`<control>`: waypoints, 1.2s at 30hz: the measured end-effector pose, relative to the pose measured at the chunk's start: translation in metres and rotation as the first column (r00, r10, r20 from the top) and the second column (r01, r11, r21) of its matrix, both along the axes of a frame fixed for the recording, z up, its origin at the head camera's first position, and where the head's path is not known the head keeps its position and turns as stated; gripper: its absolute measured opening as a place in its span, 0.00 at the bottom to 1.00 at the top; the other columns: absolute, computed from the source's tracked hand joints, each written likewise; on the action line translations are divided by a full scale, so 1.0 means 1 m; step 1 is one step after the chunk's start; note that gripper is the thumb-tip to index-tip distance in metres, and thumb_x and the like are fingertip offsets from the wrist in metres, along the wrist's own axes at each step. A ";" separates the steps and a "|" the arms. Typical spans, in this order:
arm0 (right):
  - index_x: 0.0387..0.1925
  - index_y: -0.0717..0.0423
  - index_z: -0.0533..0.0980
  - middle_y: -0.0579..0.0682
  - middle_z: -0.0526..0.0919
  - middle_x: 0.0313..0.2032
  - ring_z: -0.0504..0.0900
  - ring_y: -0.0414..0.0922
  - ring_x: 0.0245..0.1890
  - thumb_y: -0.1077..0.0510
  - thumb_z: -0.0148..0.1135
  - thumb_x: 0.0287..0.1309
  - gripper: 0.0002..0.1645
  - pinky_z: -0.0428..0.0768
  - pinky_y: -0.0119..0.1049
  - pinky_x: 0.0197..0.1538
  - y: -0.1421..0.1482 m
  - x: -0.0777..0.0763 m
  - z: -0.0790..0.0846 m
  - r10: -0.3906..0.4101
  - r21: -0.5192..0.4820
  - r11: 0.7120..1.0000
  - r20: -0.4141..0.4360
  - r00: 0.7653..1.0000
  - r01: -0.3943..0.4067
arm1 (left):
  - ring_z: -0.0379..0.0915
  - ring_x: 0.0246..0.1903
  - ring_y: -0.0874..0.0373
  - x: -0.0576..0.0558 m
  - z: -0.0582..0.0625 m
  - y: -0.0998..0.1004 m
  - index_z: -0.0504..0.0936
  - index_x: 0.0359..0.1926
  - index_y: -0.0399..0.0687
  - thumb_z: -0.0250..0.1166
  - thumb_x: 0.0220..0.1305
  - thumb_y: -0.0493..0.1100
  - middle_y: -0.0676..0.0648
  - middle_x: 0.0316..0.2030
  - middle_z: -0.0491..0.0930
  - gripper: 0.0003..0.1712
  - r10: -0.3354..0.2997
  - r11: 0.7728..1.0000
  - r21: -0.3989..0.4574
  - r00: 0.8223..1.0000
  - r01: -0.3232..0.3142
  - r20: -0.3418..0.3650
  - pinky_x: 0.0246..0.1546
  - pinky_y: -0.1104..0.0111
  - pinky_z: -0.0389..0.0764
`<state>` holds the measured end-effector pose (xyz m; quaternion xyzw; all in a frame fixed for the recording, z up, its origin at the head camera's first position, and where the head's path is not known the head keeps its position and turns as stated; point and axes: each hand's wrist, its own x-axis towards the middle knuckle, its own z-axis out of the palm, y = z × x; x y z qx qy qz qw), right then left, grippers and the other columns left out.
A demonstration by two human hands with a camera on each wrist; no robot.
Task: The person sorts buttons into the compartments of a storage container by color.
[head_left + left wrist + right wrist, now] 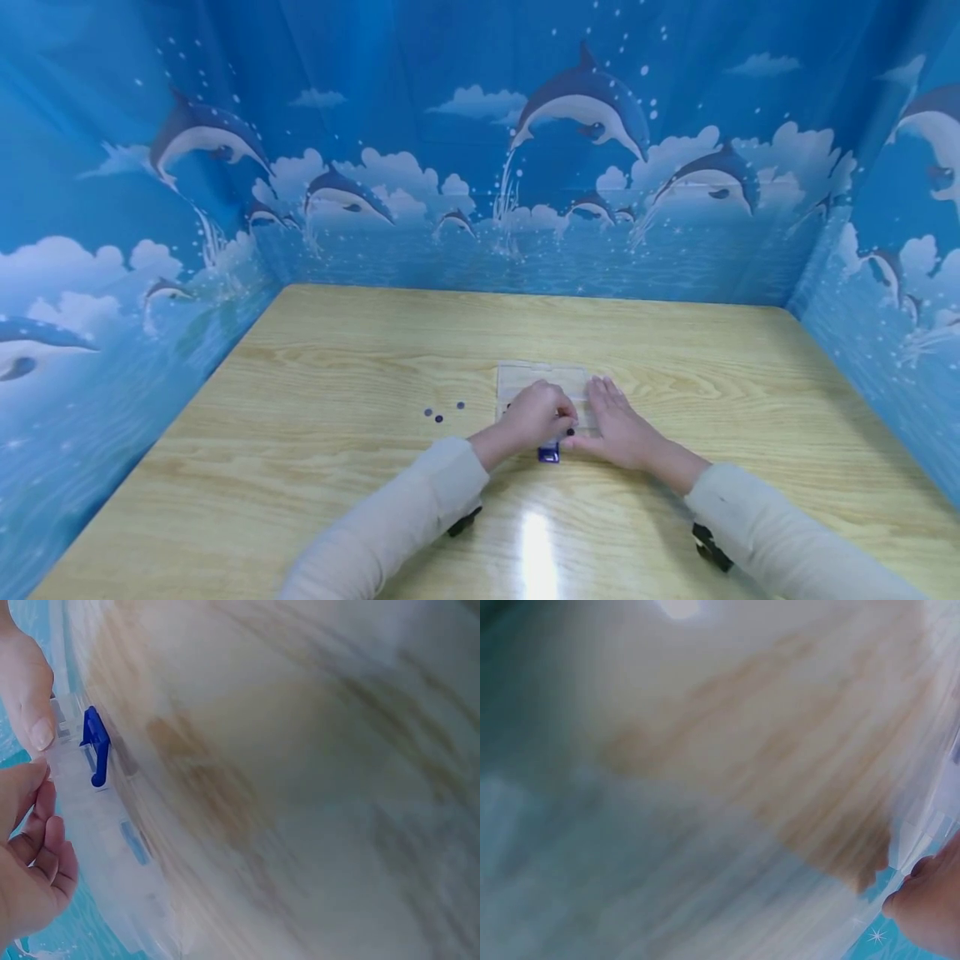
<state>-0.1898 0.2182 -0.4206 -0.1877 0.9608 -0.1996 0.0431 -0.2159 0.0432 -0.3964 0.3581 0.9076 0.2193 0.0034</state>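
A clear plastic compartment box lies on the table, its blue latch at the near side. My left hand reaches over the box, fingers curled and thumb against forefinger, pinching a small dark disc by the near right corner. In the left wrist view, those fingertips are right at the box's rim, beside the blue latch. My right hand rests along the box's right side with fingers straight and thumb stretched toward the disc. Only part of it shows in the right wrist view.
Left of the box, a few small dark discs lie loose on the wooden table. Another dark disc shows at the box's left, partly behind my left hand. Blue dolphin-print curtains surround the table's back and sides.
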 end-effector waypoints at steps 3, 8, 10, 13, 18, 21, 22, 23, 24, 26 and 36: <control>0.66 0.77 0.44 0.74 0.44 0.68 0.41 0.67 0.69 0.33 0.55 0.54 0.61 0.47 0.59 0.69 0.000 0.000 0.000 -0.005 0.004 1.000 -0.002 1.000 0.005 | 0.73 0.32 0.66 0.000 0.000 -0.002 0.86 0.33 0.49 0.66 0.56 0.42 0.54 0.31 0.84 0.04 0.010 1.000 0.028 1.000 -0.011 0.008 0.40 0.79 0.71; 0.66 0.77 0.45 0.73 0.45 0.68 0.41 0.67 0.69 0.33 0.55 0.54 0.61 0.47 0.59 0.69 0.000 0.000 0.000 -0.014 0.007 1.000 0.006 1.000 0.014 | 0.72 0.32 0.65 -0.001 -0.001 -0.009 0.85 0.33 0.49 0.65 0.57 0.43 0.54 0.30 0.82 0.05 0.058 0.996 0.062 0.997 -0.061 0.057 0.37 0.80 0.72; 0.66 0.76 0.44 0.73 0.44 0.68 0.40 0.67 0.69 0.33 0.55 0.54 0.61 0.47 0.59 0.69 -0.001 0.000 0.000 -0.019 0.002 1.000 0.023 1.000 0.019 | 0.71 0.33 0.65 -0.002 -0.002 -0.012 0.85 0.34 0.49 0.65 0.58 0.43 0.55 0.30 0.81 0.05 0.077 0.993 0.079 0.994 -0.084 0.082 0.37 0.79 0.71; 0.67 0.76 0.43 0.72 0.43 0.68 0.39 0.66 0.70 0.33 0.55 0.54 0.61 0.46 0.59 0.69 -0.001 0.000 -0.001 -0.021 0.003 1.000 0.030 0.999 0.021 | 0.71 0.34 0.63 -0.003 -0.004 -0.017 0.85 0.33 0.50 0.64 0.58 0.43 0.55 0.30 0.81 0.05 0.106 0.987 0.107 0.987 -0.119 0.122 0.37 0.78 0.71; 0.66 0.76 0.44 0.72 0.44 0.68 0.40 0.67 0.69 0.31 0.54 0.54 0.62 0.46 0.58 0.69 0.000 -0.001 -0.003 -0.023 0.021 1.000 0.011 1.000 0.023 | 0.71 0.34 0.62 -0.004 -0.005 -0.024 0.84 0.32 0.51 0.65 0.57 0.44 0.56 0.29 0.80 0.04 0.144 0.974 0.151 0.976 -0.169 0.164 0.36 0.79 0.72; 0.66 0.76 0.44 0.72 0.44 0.68 0.41 0.66 0.69 0.30 0.54 0.53 0.62 0.46 0.57 0.70 0.000 -0.002 -0.004 -0.023 0.030 0.999 0.003 1.000 0.023 | 0.72 0.34 0.63 -0.004 -0.006 -0.028 0.84 0.31 0.51 0.66 0.56 0.43 0.56 0.29 0.80 0.03 0.152 0.970 0.164 0.976 -0.177 0.156 0.37 0.78 0.73; 0.66 0.76 0.44 0.72 0.44 0.68 0.41 0.66 0.69 0.30 0.53 0.53 0.62 0.46 0.57 0.70 0.000 -0.002 -0.005 -0.024 0.029 0.999 0.004 1.000 0.024 | 0.72 0.34 0.63 -0.004 -0.006 -0.029 0.84 0.31 0.51 0.65 0.56 0.43 0.56 0.29 0.80 0.03 0.154 0.970 0.166 0.976 -0.179 0.153 0.38 0.78 0.73; 0.66 0.76 0.44 0.72 0.44 0.68 0.40 0.66 0.70 0.30 0.53 0.53 0.62 0.46 0.57 0.70 0.001 -0.002 -0.005 -0.023 0.030 0.999 0.004 1.000 0.023 | 0.72 0.34 0.64 -0.004 -0.006 -0.030 0.84 0.32 0.51 0.65 0.57 0.43 0.56 0.30 0.81 0.03 0.156 0.969 0.167 0.976 -0.180 0.149 0.39 0.78 0.74; 0.66 0.76 0.44 0.72 0.44 0.68 0.40 0.66 0.70 0.30 0.53 0.53 0.63 0.46 0.57 0.70 0.001 -0.002 -0.006 -0.023 0.030 0.999 0.005 1.000 0.023 | 0.72 0.35 0.64 -0.005 -0.006 -0.031 0.84 0.32 0.51 0.65 0.57 0.43 0.56 0.30 0.81 0.03 0.157 0.969 0.169 0.976 -0.182 0.149 0.40 0.77 0.74; 0.66 0.76 0.44 0.72 0.44 0.68 0.40 0.66 0.70 0.30 0.53 0.53 0.63 0.46 0.57 0.70 0.001 -0.002 -0.006 -0.023 0.026 0.999 0.010 1.000 0.022 | 0.72 0.35 0.64 -0.005 -0.007 -0.032 0.84 0.32 0.50 0.65 0.57 0.43 0.55 0.30 0.81 0.04 0.159 0.967 0.176 0.976 -0.185 0.150 0.41 0.76 0.74; 0.66 0.76 0.44 0.72 0.44 0.68 0.41 0.66 0.69 0.31 0.54 0.53 0.62 0.46 0.57 0.70 0.000 -0.001 -0.004 -0.023 0.024 0.999 0.001 1.000 0.023 | 0.74 0.37 0.60 -0.006 -0.008 -0.042 0.84 0.33 0.47 0.64 0.58 0.43 0.52 0.32 0.81 0.05 0.158 0.966 0.183 0.976 -0.184 0.151 0.41 0.74 0.75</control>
